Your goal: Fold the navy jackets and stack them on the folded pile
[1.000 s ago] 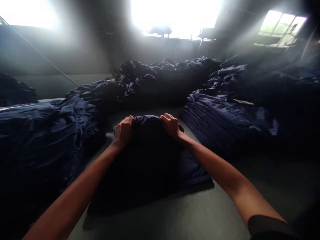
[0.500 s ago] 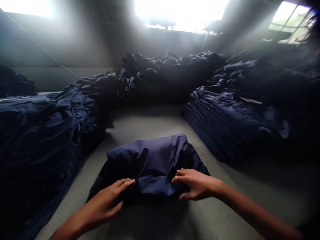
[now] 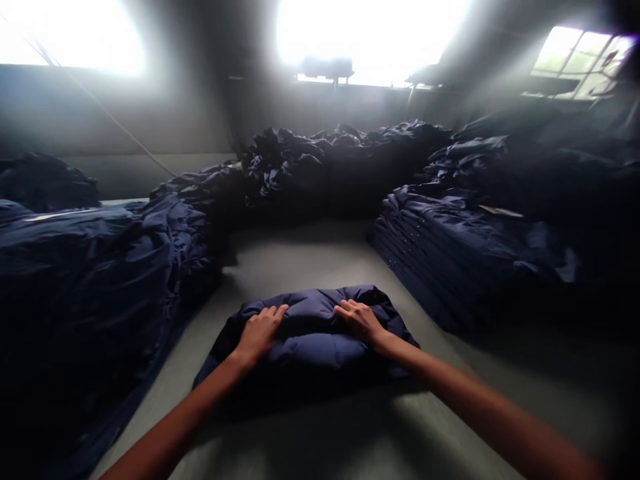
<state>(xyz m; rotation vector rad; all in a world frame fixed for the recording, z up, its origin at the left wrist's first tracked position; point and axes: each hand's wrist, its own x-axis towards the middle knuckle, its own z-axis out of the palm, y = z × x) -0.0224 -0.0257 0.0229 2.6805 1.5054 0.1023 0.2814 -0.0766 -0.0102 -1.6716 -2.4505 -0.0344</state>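
A folded navy garment [image 3: 320,350] lies across the middle of the table, puffed up and creased, its far edge turned into a thick roll. My left hand [image 3: 263,330] is closed over the left part of this roll, fingers bent onto the cloth. On the right part, my right hand [image 3: 359,320] grips the same fold with curled fingers. Both thumbs are mostly hidden. Between the hands a strip of cloth bulges up. The near side of the garment falls into deep shadow.
The garment rests on a pale grey table [image 3: 300,257]. High navy cloth stacks stand at the left [image 3: 100,267] and right [image 3: 450,253]. A crumpled navy heap [image 3: 345,153] closes off the back. A thin light-coloured piece [image 3: 501,211] lies on the right stack.
Both hands have moved forward from the near edge onto the far fold and closed on it. The garment is now shorter front to back and bulkier. The view has tilted up slightly.
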